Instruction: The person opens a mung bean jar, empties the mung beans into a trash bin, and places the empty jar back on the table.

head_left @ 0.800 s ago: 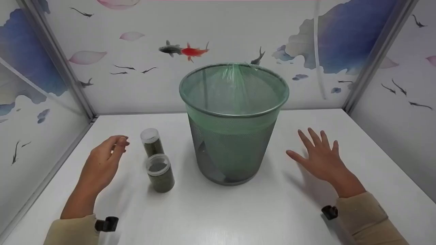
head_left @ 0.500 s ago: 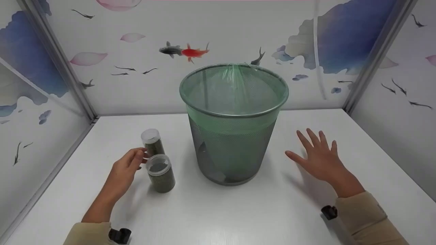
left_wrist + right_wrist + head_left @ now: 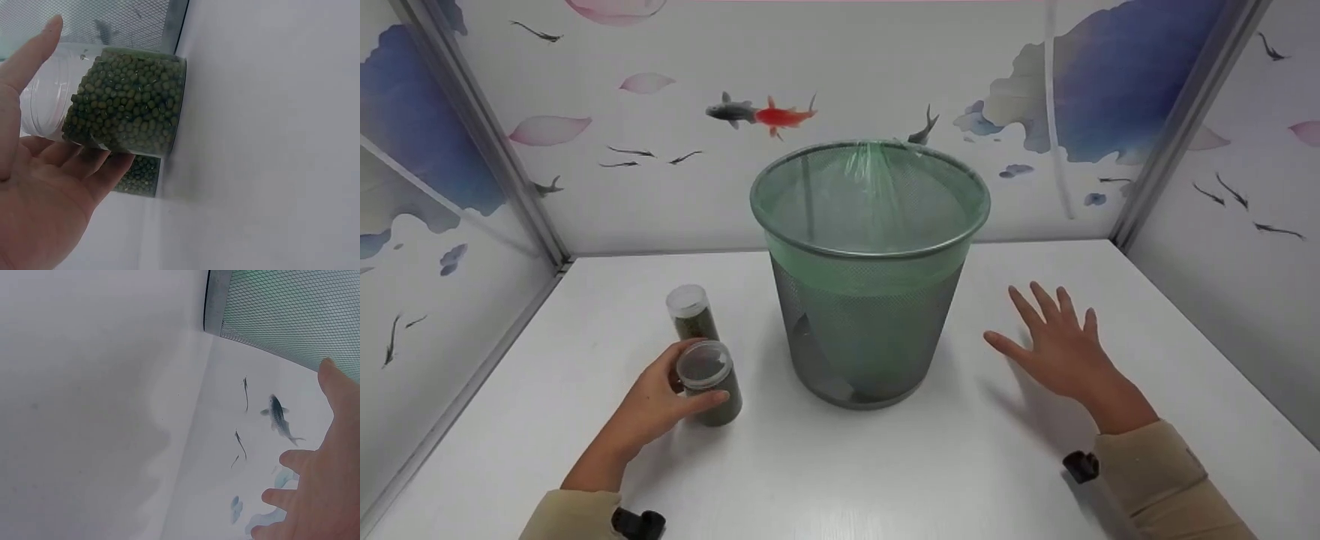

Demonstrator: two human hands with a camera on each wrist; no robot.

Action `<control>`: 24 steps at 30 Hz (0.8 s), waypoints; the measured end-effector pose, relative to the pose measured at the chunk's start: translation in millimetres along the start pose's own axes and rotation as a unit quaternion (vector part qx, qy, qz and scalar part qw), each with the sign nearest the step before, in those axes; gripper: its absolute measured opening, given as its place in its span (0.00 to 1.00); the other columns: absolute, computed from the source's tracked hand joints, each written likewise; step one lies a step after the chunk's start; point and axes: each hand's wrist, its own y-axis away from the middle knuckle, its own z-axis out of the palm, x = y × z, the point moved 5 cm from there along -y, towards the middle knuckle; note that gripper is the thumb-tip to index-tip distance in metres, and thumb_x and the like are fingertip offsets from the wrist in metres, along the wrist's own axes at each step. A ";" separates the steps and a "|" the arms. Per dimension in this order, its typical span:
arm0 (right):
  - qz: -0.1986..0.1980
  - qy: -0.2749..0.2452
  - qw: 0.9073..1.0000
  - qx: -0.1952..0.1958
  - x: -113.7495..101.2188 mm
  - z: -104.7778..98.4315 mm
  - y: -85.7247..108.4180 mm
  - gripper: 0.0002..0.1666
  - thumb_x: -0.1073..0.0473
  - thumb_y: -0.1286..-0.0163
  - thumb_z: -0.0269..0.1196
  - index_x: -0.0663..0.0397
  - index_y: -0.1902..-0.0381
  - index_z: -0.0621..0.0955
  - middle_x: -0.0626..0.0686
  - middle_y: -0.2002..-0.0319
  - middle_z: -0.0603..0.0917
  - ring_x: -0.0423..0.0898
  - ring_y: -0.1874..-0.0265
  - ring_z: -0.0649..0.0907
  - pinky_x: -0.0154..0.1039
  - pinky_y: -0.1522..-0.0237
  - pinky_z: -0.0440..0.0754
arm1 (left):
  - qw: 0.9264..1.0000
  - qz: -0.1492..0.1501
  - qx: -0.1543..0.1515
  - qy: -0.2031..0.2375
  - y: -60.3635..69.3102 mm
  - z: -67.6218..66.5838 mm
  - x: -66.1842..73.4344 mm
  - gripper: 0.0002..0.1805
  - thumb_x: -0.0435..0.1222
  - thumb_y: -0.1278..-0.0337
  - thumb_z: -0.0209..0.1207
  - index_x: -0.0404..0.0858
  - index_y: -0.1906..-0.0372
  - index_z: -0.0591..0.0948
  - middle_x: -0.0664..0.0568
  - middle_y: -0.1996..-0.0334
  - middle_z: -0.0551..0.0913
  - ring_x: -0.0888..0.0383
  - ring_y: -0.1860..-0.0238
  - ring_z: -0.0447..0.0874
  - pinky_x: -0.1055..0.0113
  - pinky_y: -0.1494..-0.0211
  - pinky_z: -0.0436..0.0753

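The left hand [image 3: 656, 401] is spread wide around the nearer clear jar [image 3: 709, 377], thumb on one side and fingers on the other (whether they press on it, I cannot tell). That jar, partly filled with mung beans [image 3: 126, 101], stands upright on the tabletop [image 3: 840, 472], just in front of a second lidded jar [image 3: 694, 316] and left of a metal mesh wastebasket [image 3: 870, 337] with a green plastic liner [image 3: 877, 180]. The right hand [image 3: 1069, 356] has its fingers fanned out, palm down, to the wastebasket's right.
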 end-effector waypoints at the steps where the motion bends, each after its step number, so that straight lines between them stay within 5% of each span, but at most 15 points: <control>1: 0.001 0.000 1.000 0.000 0.0 0.1 0.1 0.58 0.22 0.23 0.50 0.53 0.13 0.52 0.68 0.15 0.46 0.77 0.19 0.42 0.84 0.29 0.35 | 1.000 -0.005 0.000 0.004 -1.2 1.1 -1.2 0.50 0.43 0.42 0.79 0.38 0.20 0.65 0.39 0.27 0.74 0.39 0.25 0.71 0.42 0.23 0.69; 24: 0.006 -0.004 1.000 -0.011 2.7 0.1 0.0 0.59 0.20 0.24 0.48 0.52 0.12 0.50 0.68 0.15 0.44 0.76 0.18 0.39 0.83 0.29 0.32 | 0.998 -0.048 -0.021 0.033 -8.4 9.9 -8.5 0.50 0.42 0.45 0.80 0.37 0.20 0.66 0.39 0.27 0.74 0.41 0.25 0.71 0.40 0.22 0.66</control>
